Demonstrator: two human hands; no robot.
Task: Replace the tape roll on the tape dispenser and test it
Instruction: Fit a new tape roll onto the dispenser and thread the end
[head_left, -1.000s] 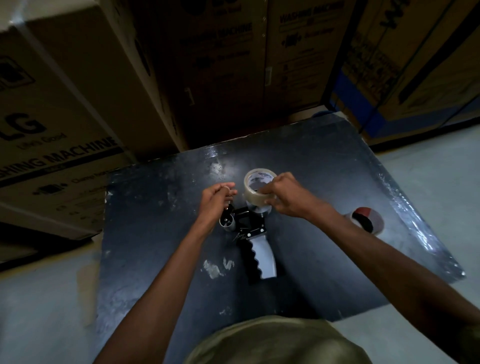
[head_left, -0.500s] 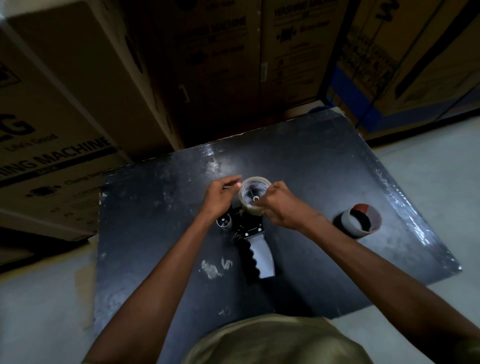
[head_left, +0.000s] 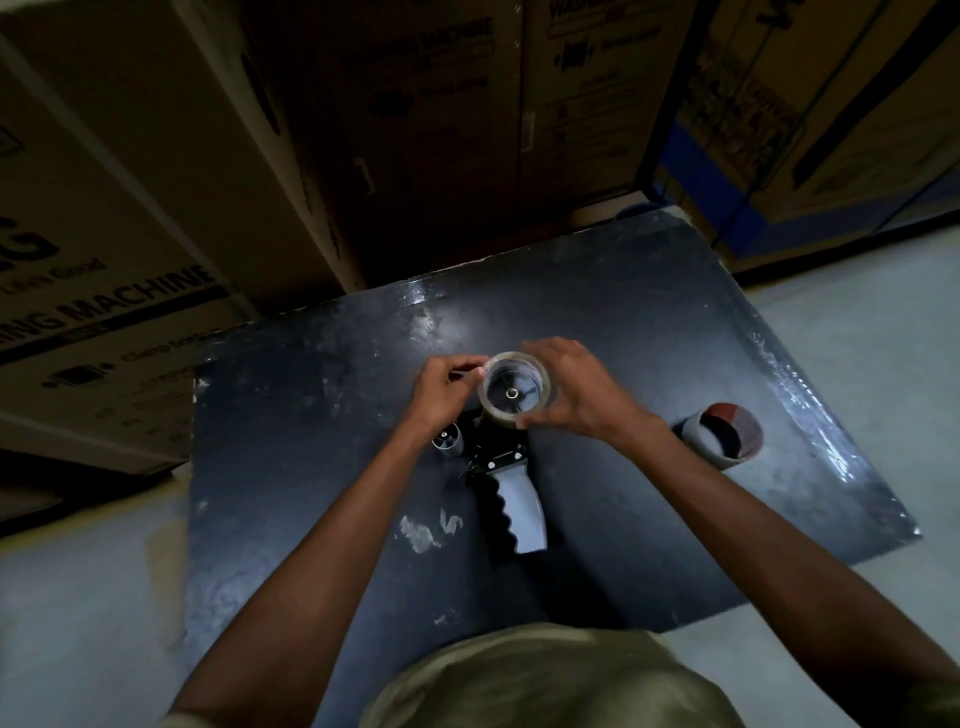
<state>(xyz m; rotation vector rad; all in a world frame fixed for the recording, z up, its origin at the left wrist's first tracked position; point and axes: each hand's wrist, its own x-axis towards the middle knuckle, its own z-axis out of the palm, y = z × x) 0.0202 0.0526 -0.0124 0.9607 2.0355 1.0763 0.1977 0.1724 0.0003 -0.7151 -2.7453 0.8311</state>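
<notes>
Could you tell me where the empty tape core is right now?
The empty tape core lies on the black tabletop near its right edge, right of the right hand.

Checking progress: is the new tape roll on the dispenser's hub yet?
On: the tape roll sits around the dispenser hub, whose centre shows through its core.

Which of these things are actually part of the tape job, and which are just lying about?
In use:
clear tape roll
tape dispenser
left hand
right hand

Lying about:
empty tape core
black board
cardboard boxes
</notes>
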